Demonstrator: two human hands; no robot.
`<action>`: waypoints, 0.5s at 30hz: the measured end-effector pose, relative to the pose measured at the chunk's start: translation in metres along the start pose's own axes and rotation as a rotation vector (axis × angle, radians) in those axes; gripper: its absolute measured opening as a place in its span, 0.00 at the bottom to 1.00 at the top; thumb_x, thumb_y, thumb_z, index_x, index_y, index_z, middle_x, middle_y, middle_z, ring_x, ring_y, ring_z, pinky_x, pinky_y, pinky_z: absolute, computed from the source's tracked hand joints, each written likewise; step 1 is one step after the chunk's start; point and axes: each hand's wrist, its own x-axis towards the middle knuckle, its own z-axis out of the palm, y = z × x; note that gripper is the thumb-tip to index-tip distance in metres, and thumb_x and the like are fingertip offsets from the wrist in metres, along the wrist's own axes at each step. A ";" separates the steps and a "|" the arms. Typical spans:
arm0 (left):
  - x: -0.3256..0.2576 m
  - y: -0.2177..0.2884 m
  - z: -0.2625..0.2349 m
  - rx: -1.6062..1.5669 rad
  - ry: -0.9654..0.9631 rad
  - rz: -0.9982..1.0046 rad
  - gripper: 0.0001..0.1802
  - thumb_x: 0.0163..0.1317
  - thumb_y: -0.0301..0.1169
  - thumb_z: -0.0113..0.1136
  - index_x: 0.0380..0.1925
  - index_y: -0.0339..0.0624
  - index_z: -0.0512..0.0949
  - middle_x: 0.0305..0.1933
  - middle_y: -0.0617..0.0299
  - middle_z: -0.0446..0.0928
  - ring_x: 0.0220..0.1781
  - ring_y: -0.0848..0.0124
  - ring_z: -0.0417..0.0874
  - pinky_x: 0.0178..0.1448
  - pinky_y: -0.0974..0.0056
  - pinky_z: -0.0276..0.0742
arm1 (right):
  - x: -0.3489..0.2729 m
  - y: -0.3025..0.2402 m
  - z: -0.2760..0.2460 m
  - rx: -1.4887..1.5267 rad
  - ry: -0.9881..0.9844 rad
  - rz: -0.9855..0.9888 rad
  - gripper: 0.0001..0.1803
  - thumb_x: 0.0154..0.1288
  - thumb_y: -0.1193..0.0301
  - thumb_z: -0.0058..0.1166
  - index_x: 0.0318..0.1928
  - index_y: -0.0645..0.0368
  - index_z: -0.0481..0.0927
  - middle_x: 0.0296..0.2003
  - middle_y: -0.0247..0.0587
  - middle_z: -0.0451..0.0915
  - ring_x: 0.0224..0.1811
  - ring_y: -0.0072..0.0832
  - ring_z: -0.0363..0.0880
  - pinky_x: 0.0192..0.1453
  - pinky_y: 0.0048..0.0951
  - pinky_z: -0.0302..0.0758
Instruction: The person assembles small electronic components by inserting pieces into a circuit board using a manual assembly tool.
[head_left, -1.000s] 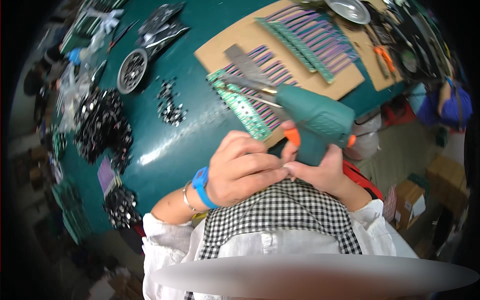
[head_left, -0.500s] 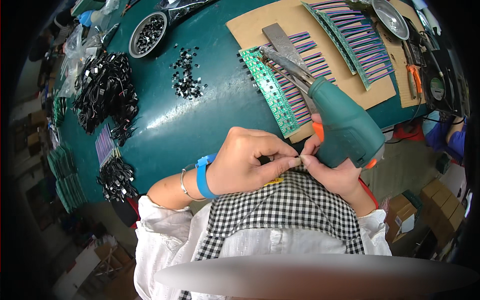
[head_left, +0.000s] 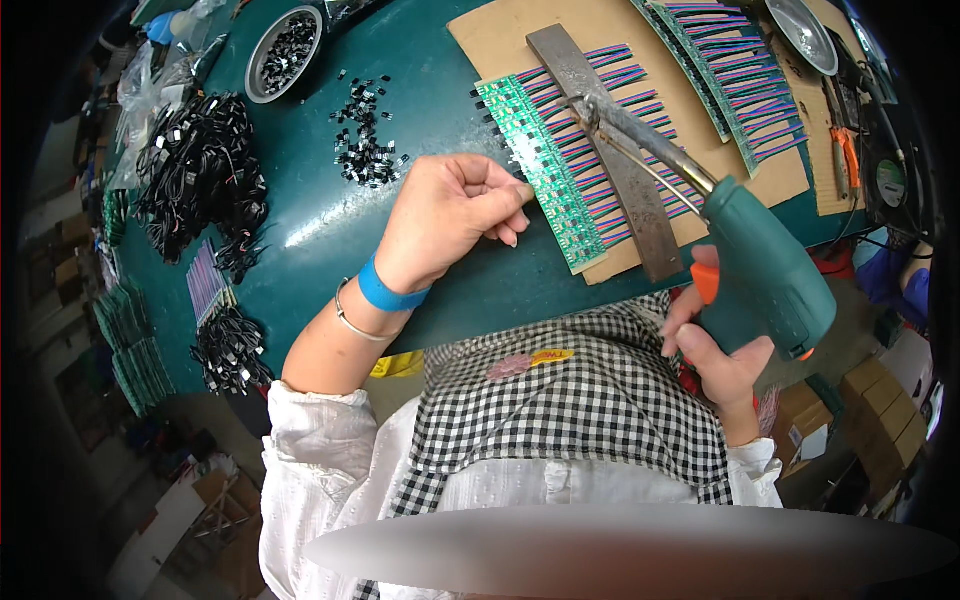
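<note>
My left hand [head_left: 462,215] is at the left edge of a long green circuit board [head_left: 545,180], thumb and fingers pinched together; whatever they hold is too small or hidden to make out. My right hand [head_left: 722,365] grips a green soldering gun [head_left: 768,255] with an orange trigger, its thumb and some fingertips lifted from the handle. The gun's metal barrel points up and left over a flat metal bar [head_left: 605,150]. That bar lies across the coloured wires [head_left: 640,110] running from the board. Small black parts stick out along the board's left edge.
Loose black connectors [head_left: 365,140] lie on the green table [head_left: 310,200], below a metal bowl [head_left: 284,55] of similar parts. Bundled black cables [head_left: 200,175] sit at the left. More wired boards [head_left: 730,90] rest on cardboard [head_left: 490,40] at the far right, near orange-handled pliers [head_left: 845,160].
My hands have parted from their meeting point above the apron. The left moved up and left to the board's edge; the right moved right and slightly down with the soldering gun.
</note>
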 end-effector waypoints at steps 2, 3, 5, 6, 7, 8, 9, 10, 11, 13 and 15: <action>0.003 -0.001 -0.001 0.000 -0.012 -0.006 0.07 0.57 0.25 0.60 0.26 0.30 0.78 0.22 0.59 0.78 0.21 0.77 0.78 0.27 0.74 0.75 | -0.005 0.003 -0.007 0.023 0.024 -0.013 0.33 0.52 0.75 0.59 0.57 0.75 0.60 0.24 0.44 0.75 0.20 0.24 0.73 0.22 0.21 0.72; 0.004 -0.001 -0.001 0.001 -0.020 -0.007 0.07 0.57 0.25 0.60 0.26 0.30 0.78 0.22 0.59 0.78 0.21 0.77 0.78 0.27 0.74 0.75 | -0.008 0.005 -0.012 0.004 -0.008 0.007 0.34 0.52 0.73 0.60 0.56 0.75 0.61 0.22 0.43 0.74 0.18 0.25 0.72 0.21 0.21 0.71; 0.007 -0.001 -0.003 -0.004 -0.026 -0.019 0.07 0.56 0.25 0.60 0.26 0.30 0.78 0.22 0.59 0.78 0.21 0.77 0.78 0.27 0.74 0.75 | -0.013 0.009 -0.026 -0.014 -0.044 0.030 0.34 0.52 0.72 0.61 0.56 0.76 0.61 0.20 0.42 0.73 0.17 0.25 0.71 0.20 0.21 0.70; 0.007 -0.002 -0.003 -0.007 -0.033 -0.027 0.07 0.56 0.25 0.60 0.25 0.30 0.78 0.22 0.59 0.78 0.21 0.77 0.78 0.27 0.75 0.75 | -0.016 0.011 -0.035 0.006 -0.128 0.050 0.33 0.52 0.77 0.58 0.58 0.74 0.61 0.37 0.48 0.72 0.21 0.24 0.72 0.24 0.22 0.72; 0.008 -0.002 -0.003 -0.008 -0.034 -0.032 0.07 0.56 0.25 0.60 0.25 0.30 0.78 0.22 0.59 0.78 0.21 0.77 0.78 0.27 0.75 0.75 | -0.017 0.012 -0.039 0.028 -0.210 0.069 0.33 0.52 0.82 0.56 0.60 0.72 0.61 0.54 0.54 0.70 0.26 0.23 0.73 0.28 0.23 0.73; 0.009 -0.004 -0.003 -0.014 -0.035 -0.027 0.07 0.56 0.25 0.60 0.25 0.31 0.78 0.22 0.59 0.78 0.21 0.77 0.77 0.26 0.75 0.74 | -0.017 0.013 -0.039 0.028 -0.209 0.073 0.33 0.52 0.82 0.56 0.60 0.72 0.61 0.54 0.54 0.70 0.26 0.23 0.73 0.28 0.23 0.73; 0.011 -0.005 -0.003 -0.021 -0.037 -0.022 0.07 0.56 0.25 0.60 0.25 0.31 0.78 0.22 0.59 0.78 0.20 0.77 0.77 0.26 0.75 0.74 | -0.017 0.013 -0.040 0.025 -0.204 0.078 0.32 0.52 0.81 0.56 0.59 0.72 0.62 0.54 0.53 0.71 0.25 0.23 0.73 0.28 0.23 0.73; 0.008 -0.004 -0.004 -0.020 -0.034 -0.021 0.07 0.56 0.25 0.60 0.25 0.31 0.78 0.22 0.59 0.78 0.20 0.77 0.77 0.26 0.75 0.74 | -0.019 0.012 -0.040 0.023 -0.202 0.077 0.32 0.52 0.81 0.57 0.59 0.72 0.63 0.53 0.53 0.71 0.25 0.23 0.73 0.28 0.22 0.72; 0.006 -0.003 -0.004 -0.024 -0.025 -0.019 0.07 0.56 0.25 0.61 0.25 0.31 0.78 0.22 0.59 0.78 0.20 0.77 0.77 0.26 0.75 0.74 | -0.019 0.011 -0.040 0.024 -0.204 0.076 0.32 0.52 0.81 0.57 0.59 0.72 0.63 0.53 0.53 0.71 0.25 0.23 0.73 0.28 0.22 0.72; 0.005 -0.002 -0.005 -0.030 -0.016 -0.020 0.07 0.56 0.25 0.61 0.25 0.31 0.78 0.21 0.59 0.78 0.20 0.77 0.77 0.26 0.75 0.74 | -0.020 0.011 -0.039 -0.004 -0.220 0.081 0.31 0.52 0.80 0.57 0.58 0.72 0.65 0.52 0.53 0.72 0.24 0.22 0.73 0.28 0.22 0.71; 0.007 -0.004 -0.005 -0.032 -0.018 -0.010 0.07 0.56 0.25 0.61 0.25 0.31 0.78 0.21 0.59 0.78 0.20 0.77 0.78 0.26 0.75 0.74 | -0.019 0.012 -0.037 0.006 -0.202 0.099 0.30 0.52 0.80 0.57 0.58 0.72 0.65 0.51 0.52 0.73 0.24 0.22 0.73 0.28 0.22 0.71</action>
